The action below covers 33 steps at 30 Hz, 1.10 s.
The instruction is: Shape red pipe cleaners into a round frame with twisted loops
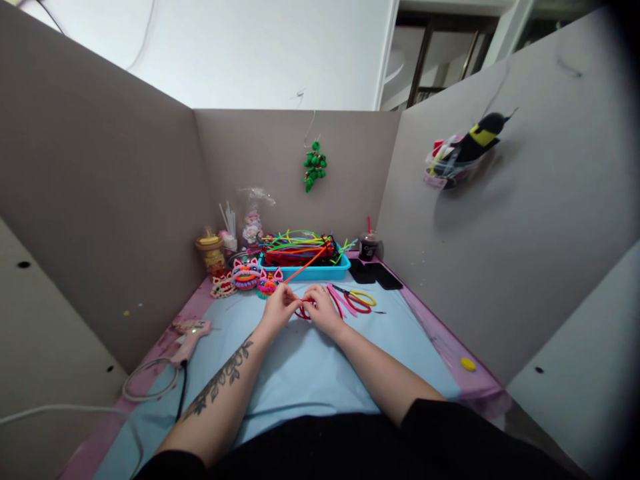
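Note:
My left hand (278, 308) and my right hand (321, 308) meet over the light blue mat (300, 367) at the middle of the table. Both pinch a red-orange pipe cleaner (305, 267). Its free end slants up and right towards the blue tray (305, 272); a red coil of it shows between my fingers. The tray behind my hands is full of coloured pipe cleaners. Pink pipe cleaners (340, 303) lie just right of my right hand.
Yellow-handled and red-handled scissors (361, 300) lie right of the hands. Small colourful lion-head crafts (246, 275) stand left of the tray. A pink glue gun (190, 337) with cable lies at left. Black phone (375, 273) at back right. Grey partition walls surround the table.

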### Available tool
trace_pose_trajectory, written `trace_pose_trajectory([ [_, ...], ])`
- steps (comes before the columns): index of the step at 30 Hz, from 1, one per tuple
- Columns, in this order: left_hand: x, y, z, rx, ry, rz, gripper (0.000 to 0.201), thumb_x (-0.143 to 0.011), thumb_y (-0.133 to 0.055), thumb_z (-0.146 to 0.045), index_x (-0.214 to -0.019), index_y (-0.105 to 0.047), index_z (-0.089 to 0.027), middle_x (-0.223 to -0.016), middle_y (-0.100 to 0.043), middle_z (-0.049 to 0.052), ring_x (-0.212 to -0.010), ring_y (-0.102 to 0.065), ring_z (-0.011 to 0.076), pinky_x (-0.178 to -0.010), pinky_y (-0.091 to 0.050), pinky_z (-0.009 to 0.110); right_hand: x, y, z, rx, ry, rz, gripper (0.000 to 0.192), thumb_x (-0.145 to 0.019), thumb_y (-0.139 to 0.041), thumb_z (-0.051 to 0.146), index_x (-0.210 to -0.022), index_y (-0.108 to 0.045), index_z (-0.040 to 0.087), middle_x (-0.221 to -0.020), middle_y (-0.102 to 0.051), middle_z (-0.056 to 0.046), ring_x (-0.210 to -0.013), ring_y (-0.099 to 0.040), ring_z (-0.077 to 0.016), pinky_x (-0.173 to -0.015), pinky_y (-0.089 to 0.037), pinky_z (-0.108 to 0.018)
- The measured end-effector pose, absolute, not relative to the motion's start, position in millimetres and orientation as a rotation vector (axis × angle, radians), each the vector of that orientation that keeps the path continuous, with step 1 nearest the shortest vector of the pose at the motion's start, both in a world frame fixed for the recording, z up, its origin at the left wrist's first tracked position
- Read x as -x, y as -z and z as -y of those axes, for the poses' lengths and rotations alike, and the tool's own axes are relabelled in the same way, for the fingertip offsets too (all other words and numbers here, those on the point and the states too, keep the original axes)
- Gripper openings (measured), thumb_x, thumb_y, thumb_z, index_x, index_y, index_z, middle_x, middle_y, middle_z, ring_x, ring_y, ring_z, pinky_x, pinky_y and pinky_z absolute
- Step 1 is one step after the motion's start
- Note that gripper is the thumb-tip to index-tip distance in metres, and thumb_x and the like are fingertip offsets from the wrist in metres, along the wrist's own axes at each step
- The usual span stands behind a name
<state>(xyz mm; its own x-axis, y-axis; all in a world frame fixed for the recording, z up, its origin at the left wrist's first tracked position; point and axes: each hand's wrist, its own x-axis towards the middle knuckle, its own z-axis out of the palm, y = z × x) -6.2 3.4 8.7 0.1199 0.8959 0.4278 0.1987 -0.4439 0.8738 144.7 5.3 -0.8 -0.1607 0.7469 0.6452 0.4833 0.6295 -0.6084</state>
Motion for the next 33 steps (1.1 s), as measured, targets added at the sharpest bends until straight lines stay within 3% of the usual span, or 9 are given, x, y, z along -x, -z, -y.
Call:
trace_pose_trajectory([
  [6, 7, -13, -1, -1.860, -1.323, -1.086, 0.019, -0.070, -0.061, -0.030, -0.081, -0.055, -0.017, -0.075, -0.063, 0.002, -0.071, -0.060, 0.0151, -0.068, -0.046, 0.027, -144, -3, -6, 0.990, -0.407, 1.797, 0.010, -0.073, -0.053, 0.014, -0.065, -0.057, 0.019, -0.080, -0.054, -0.003, -0.086, -0.049, -0.0179, -0.079, -0.038, -0.032],
  [11, 9, -15, 0, -1.916, -1.267, -1.152, 0.018, -0.074, -0.057, -0.034, -0.074, -0.064, -0.017, -0.070, -0.064, 0.002, -0.067, -0.057, 0.0153, -0.064, -0.044, 0.025, -147, -2, -8, 0.981, -0.518, 1.740, 0.006, -0.073, -0.057, 0.020, -0.068, -0.059, 0.019, -0.081, -0.054, -0.002, -0.085, -0.051, -0.0175, -0.082, -0.039, -0.033],
  [16, 7, -15, 0, -1.809, -1.296, -1.125, 0.020, -0.072, -0.059, -0.035, -0.072, -0.062, -0.015, -0.064, -0.062, 0.002, -0.061, -0.055, 0.0141, -0.057, -0.042, 0.024, -148, 1, -10, 0.932, -0.621, 1.707, 0.011, -0.075, -0.055, 0.024, -0.067, -0.059, 0.018, -0.081, -0.055, -0.003, -0.084, -0.053, -0.0170, -0.080, -0.041, -0.032],
  [24, 4, -10, -1, -1.739, -1.167, -1.000, 0.030, -0.064, -0.066, -0.026, -0.088, -0.052, -0.015, -0.070, -0.062, 0.001, -0.064, -0.058, 0.0139, -0.058, -0.043, 0.023, -147, -2, -9, 0.947, -0.563, 1.709, 0.014, -0.076, -0.054, 0.025, -0.064, -0.057, 0.018, -0.077, -0.053, -0.003, -0.079, -0.053, -0.0164, -0.076, -0.042, -0.031],
  [33, 6, -20, 7, -1.891, -1.139, -1.042, 0.022, -0.064, -0.060, -0.016, -0.083, -0.050, -0.018, -0.071, -0.059, -0.001, -0.067, -0.058, 0.0144, -0.059, -0.043, 0.024, -144, 9, -18, 1.006, -0.514, 1.826, 0.021, -0.077, -0.049, 0.021, -0.058, -0.054, 0.018, -0.072, -0.053, -0.002, -0.077, -0.052, -0.0160, -0.073, -0.042, -0.031],
])
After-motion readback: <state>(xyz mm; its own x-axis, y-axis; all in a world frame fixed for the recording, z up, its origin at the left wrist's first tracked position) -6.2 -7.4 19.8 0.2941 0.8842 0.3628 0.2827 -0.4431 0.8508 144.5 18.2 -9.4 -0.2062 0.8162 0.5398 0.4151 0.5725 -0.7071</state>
